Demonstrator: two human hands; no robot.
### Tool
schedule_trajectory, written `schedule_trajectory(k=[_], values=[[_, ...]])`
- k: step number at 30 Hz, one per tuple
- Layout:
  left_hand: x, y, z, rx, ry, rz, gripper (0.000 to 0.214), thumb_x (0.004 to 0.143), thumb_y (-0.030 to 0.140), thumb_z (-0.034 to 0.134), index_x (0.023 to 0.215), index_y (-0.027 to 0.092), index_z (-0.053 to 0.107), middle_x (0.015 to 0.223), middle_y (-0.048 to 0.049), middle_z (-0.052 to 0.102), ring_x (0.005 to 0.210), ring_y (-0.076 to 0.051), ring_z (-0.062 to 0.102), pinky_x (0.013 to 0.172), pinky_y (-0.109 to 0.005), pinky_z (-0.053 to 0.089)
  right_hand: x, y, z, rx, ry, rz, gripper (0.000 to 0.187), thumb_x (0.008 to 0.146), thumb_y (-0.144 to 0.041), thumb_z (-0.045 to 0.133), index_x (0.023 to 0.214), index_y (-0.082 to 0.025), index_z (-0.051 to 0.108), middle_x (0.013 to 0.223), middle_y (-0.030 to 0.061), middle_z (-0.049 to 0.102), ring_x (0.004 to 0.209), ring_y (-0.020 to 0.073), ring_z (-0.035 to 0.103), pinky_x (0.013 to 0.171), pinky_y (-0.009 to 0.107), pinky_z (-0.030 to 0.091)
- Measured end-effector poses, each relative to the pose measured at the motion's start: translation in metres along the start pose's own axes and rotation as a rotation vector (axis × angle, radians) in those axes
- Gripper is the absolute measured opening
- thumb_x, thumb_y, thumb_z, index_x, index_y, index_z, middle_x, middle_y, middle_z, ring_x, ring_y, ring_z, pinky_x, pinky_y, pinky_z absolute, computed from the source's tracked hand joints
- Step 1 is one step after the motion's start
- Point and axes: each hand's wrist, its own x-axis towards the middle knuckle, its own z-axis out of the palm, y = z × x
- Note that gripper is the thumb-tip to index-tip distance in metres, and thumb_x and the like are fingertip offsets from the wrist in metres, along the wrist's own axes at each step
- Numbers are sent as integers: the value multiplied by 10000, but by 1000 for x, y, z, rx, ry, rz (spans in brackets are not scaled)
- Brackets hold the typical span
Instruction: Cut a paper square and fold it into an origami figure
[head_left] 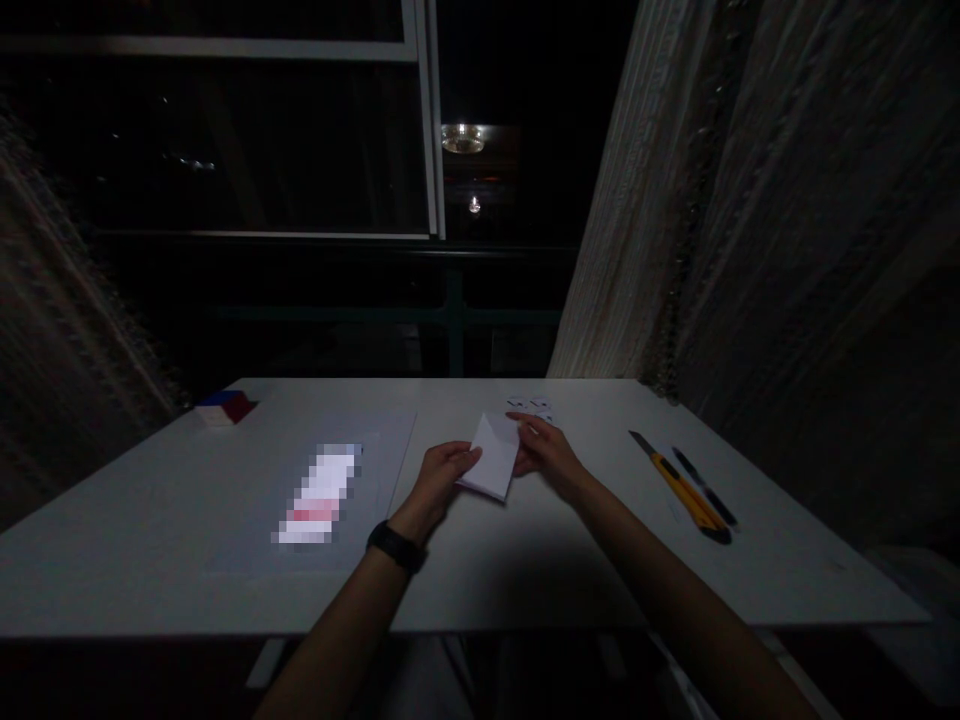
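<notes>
A small folded white paper [495, 455] is held a little above the white table [525, 580], near its middle. My left hand [441, 482] pinches the paper's left edge; a black watch sits on that wrist. My right hand [544, 452] grips the paper's right side with its fingers curled over the upper edge. Both arms reach in from the bottom of the view.
A yellow utility knife [679, 486] and a black pen [703, 486] lie at the right of the table. A coloured cube [223, 406] sits at the far left corner. A blurred-out sheet [319, 495] lies left of my hands, small printed cards [531, 405] behind them. Curtains hang at both sides.
</notes>
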Motion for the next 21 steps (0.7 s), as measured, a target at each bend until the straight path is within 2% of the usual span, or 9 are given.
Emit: schedule_trajectory(k=[3, 6, 10, 13, 16, 21], values=[[-2, 0, -3, 79, -128, -45, 269, 598, 317, 714, 735, 88, 677, 659, -63, 645, 558, -110, 538, 529, -210, 365, -3, -11, -8, -43, 7, -30, 598, 677, -359, 651, 1214, -212, 434, 651, -4, 614, 550, 141, 597, 485, 243, 483], [-3, 1, -5, 141, -229, -128, 272, 578, 312, 727, 731, 91, 685, 660, -66, 655, 558, -120, 545, 539, -219, 367, -5, -16, -14, -65, -115, 13, 715, 621, -220, 695, 1265, -213, 382, 591, -29, 594, 524, 118, 579, 478, 200, 452], [-3, 2, -5, 167, -216, -148, 295, 554, 306, 740, 744, 86, 687, 668, -78, 664, 561, -136, 556, 544, -233, 376, -8, -15, -18, -95, -253, 192, 839, 604, -195, 701, 1321, -215, 265, 644, -8, 623, 516, 151, 611, 439, 225, 475], [-3, 3, -5, 165, -166, -140, 293, 535, 299, 752, 723, 85, 684, 647, -76, 659, 551, -138, 556, 531, -232, 373, -10, -14, -18, -150, -374, 289, 679, 642, -271, 680, 1241, -148, 386, 784, 84, 658, 563, 192, 646, 422, 240, 493], [-2, 4, -6, 161, -128, -128, 292, 508, 289, 767, 694, 83, 676, 614, -70, 649, 526, -132, 546, 512, -229, 365, -10, -14, -19, -181, -446, 286, 477, 660, -315, 666, 1054, -78, 536, 787, 123, 667, 603, 200, 658, 440, 218, 497], [-2, 5, -8, 139, -80, -114, 306, 477, 296, 783, 669, 90, 664, 612, -64, 647, 531, -130, 547, 508, -228, 368, -12, -18, -22, -151, -468, 282, 437, 645, -343, 681, 962, -67, 564, 715, 127, 679, 623, 213, 662, 518, 264, 521]])
